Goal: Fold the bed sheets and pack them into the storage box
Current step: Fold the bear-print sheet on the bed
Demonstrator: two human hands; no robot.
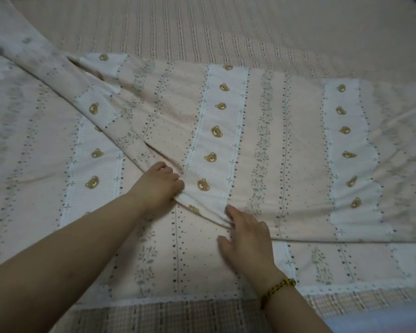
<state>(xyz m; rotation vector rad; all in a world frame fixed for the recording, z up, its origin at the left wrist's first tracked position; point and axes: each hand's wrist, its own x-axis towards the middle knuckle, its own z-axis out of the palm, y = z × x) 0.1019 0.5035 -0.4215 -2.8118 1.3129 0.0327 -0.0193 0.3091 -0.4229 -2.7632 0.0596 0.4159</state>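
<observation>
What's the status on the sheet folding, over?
Left hand grips bear-print bed sheet fold. Right hand flat on it. Sheet rumpled, nothing lying on it.

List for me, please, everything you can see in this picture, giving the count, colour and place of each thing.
bed sheet: one, pale pink with white stripes and brown bear heads, spread across the middle, with an upper layer folded over and a raised fold running from upper left down to the hands
bedcover: one, pinkish-beige woven, under the sheet, showing at the far side and along the near edge
blurred patch: one, bluish-grey, bottom right corner, cannot tell what it is
bracelet: one, golden-yellow, on the right wrist
left hand: one, at centre, grips the sheet's fold
right hand: one, just right of it, straight fingers pressing on the sheet
</observation>
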